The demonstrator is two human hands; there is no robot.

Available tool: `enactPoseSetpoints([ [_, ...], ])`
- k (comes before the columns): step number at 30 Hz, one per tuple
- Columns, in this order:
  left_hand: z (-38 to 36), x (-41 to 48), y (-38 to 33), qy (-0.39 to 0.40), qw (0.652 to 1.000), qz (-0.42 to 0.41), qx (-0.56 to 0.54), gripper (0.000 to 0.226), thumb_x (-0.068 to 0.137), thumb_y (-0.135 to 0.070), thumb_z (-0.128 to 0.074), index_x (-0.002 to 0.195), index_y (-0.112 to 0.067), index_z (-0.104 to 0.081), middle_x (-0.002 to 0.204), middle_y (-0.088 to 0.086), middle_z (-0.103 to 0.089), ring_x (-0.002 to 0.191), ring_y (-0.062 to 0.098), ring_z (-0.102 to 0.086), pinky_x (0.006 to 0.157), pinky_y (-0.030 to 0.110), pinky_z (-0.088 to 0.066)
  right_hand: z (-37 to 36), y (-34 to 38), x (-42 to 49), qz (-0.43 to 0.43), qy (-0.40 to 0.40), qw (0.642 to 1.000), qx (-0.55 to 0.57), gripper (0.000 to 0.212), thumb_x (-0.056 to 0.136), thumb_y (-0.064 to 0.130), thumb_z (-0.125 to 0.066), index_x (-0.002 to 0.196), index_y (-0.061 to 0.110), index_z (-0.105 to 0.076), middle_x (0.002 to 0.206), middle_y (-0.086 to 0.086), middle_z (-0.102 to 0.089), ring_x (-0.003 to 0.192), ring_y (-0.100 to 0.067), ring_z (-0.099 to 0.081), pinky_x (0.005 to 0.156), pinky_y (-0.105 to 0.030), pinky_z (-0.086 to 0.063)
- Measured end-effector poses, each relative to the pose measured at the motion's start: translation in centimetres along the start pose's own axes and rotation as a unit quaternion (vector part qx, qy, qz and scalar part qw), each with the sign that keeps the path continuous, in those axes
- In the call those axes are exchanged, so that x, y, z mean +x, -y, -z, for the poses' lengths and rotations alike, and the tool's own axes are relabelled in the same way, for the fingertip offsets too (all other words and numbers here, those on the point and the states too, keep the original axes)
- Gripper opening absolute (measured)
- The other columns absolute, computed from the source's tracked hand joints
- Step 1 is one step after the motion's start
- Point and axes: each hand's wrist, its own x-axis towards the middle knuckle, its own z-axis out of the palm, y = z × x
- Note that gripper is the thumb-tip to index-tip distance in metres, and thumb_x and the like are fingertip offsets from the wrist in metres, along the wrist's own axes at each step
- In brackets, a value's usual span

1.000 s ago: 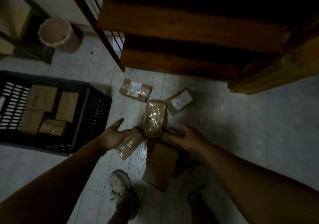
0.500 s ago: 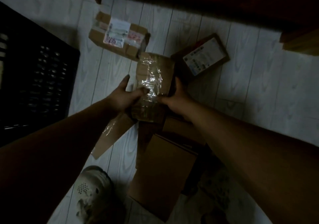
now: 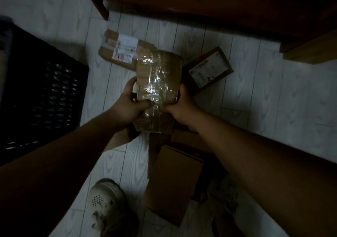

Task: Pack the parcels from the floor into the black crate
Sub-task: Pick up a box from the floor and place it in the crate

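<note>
Dim light. The view is straight down onto a pale plank floor.

- Both hands are on 1 parcel at centre frame. This taped parcel is brown and wrapped in glossy clear tape, with its long axis running 12 to 6 o'clock.
- Left hand is at the parcel's 8 o'clock corner. Its thumb lies across the top face and its fingers wrap the left edge.
- Right hand is at the 4 o'clock side, thumb on top, fingers hidden behind the parcel.
- Each grip is closed firmly on the taped parcel.
- The parcel's far end overlaps the labelled parcel in view. Cannot tell whether it is clear of the pile beneath.
- Black crate sits at 9 o'clock from the taped parcel, apart from it. Only its lattice wall shows.

4 more items lie on the floor around the hands:
- Labelled parcel at 11 o'clock, with a white sticker and red print.
- Small box at 2 o'clock, turned at an angle, white label facing up.
- Plain cardboard box at 6 o'clock, the largest here.
- Brown parcel at 7 o'clock, mostly hidden under the left wrist.

A pale shoe is low in frame at 7 o'clock. Dark wooden furniture spans 12 o'clock.
</note>
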Motion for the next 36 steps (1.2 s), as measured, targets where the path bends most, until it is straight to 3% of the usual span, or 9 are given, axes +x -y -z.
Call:
enactPoseSetpoints([
  [4,3.6,-6.9,-5.9,0.002,0.999,-0.006,-0.038,0.080,0.083,-0.014,-0.067,0.141,-0.044,-0.021,0.108,-0.005,-0.048,0.095,0.017,-0.059,0.064,0.026,-0.055,0.9,7.6,-6.6,0.019,0.017,1.000,-0.013,0.096,0.078,0.006,-0.074,0.151,0.020,-0.013,0.141,-0.002,-0.045,0.114,-0.008,-0.043,0.094,-0.024,-0.038],
  [8,8.0,-17.0,-12.0,0.031,0.998,0.000,-0.059,0.078,0.085,-0.010,-0.065,0.143,-0.043,-0.025,0.121,0.007,-0.049,0.101,0.023,-0.060,0.080,0.039,-0.055,-0.5,15.1,-16.7,0.029,0.007,0.999,-0.019,0.096,0.080,0.008,-0.073,0.151,0.024,-0.010,0.143,-0.001,-0.042,0.113,-0.006,-0.041,0.092,-0.024,-0.037],
  [12,13.2,-28.4,-16.8,0.089,0.994,0.004,-0.059,0.075,0.083,-0.012,-0.067,0.140,-0.044,-0.030,0.126,0.010,-0.051,0.103,0.027,-0.062,0.084,0.045,-0.055,-3.2,21.2,-28.5,-0.004,-0.008,1.000,0.006,0.096,0.081,0.020,-0.074,0.150,0.034,-0.009,0.144,0.000,-0.042,0.119,-0.015,-0.047,0.082,-0.022,-0.042],
  [14,15.3,-33.5,-18.8,0.111,0.992,-0.003,-0.057,0.067,0.085,-0.012,-0.065,0.139,-0.037,-0.035,0.121,0.006,-0.059,0.099,0.021,-0.066,0.079,0.038,-0.058,-4.5,24.0,-33.6,-0.012,-0.011,0.998,0.058,0.095,0.082,0.019,-0.073,0.150,0.033,-0.008,0.144,0.000,-0.042,0.123,-0.019,-0.047,0.077,-0.021,-0.044],
  [17,17.7,-39.6,-21.5,0.094,0.992,-0.032,-0.075,0.048,0.094,-0.012,-0.052,0.138,-0.025,-0.038,0.105,-0.002,-0.064,0.086,0.009,-0.067,0.065,0.023,-0.056,-6.2,27.3,-39.5,0.021,-0.040,0.991,0.127,0.094,0.080,0.020,-0.073,0.150,0.036,-0.013,0.146,0.000,-0.040,0.129,-0.027,-0.044,0.089,-0.035,-0.045],
  [22,19.3,-47.5,-23.1,0.122,0.985,-0.018,-0.124,0.057,0.081,-0.034,-0.067,0.132,-0.036,-0.040,0.118,0.006,-0.063,0.102,0.026,-0.065,0.079,0.045,-0.056,-7.1,31.5,-46.0,0.086,-0.077,0.974,0.196,0.082,0.081,0.020,-0.071,0.143,0.044,-0.023,0.140,-0.001,-0.046,0.120,-0.027,-0.050,0.096,-0.051,-0.047],
  [26,19.5,-52.0,-23.8,0.111,0.980,-0.078,-0.146,0.075,0.071,-0.022,-0.076,0.136,-0.031,-0.041,0.120,0.010,-0.063,0.104,0.029,-0.066,0.081,0.045,-0.055,-7.1,32.8,-50.0,0.105,-0.046,0.975,0.192,0.082,0.081,0.022,-0.071,0.143,0.042,-0.021,0.137,-0.002,-0.048,0.118,-0.027,-0.053,0.096,-0.049,-0.048],
  [31,21.7,-56.8,-25.2,0.125,0.980,-0.130,-0.089,0.087,0.059,-0.035,-0.083,0.136,-0.033,-0.043,0.123,0.009,-0.063,0.110,0.029,-0.063,0.095,0.049,-0.049,-6.0,34.6,-53.8,0.127,-0.060,0.973,0.182,0.098,0.076,0.025,-0.077,0.146,0.043,-0.011,0.141,-0.001,-0.046,0.117,-0.027,-0.055,0.092,-0.050,-0.050],
  [36,23.9,-61.1,-26.2,0.121,0.980,-0.146,-0.059,0.060,0.081,-0.013,-0.066,0.135,-0.029,-0.042,0.119,0.010,-0.063,0.103,0.028,-0.064,0.081,0.037,-0.052,-6.2,36.4,-57.0,0.147,-0.069,0.965,0.208,0.095,0.078,0.032,-0.075,0.146,0.046,-0.010,0.137,0.007,-0.050,0.108,-0.019,-0.060,0.085,-0.050,-0.054],
])
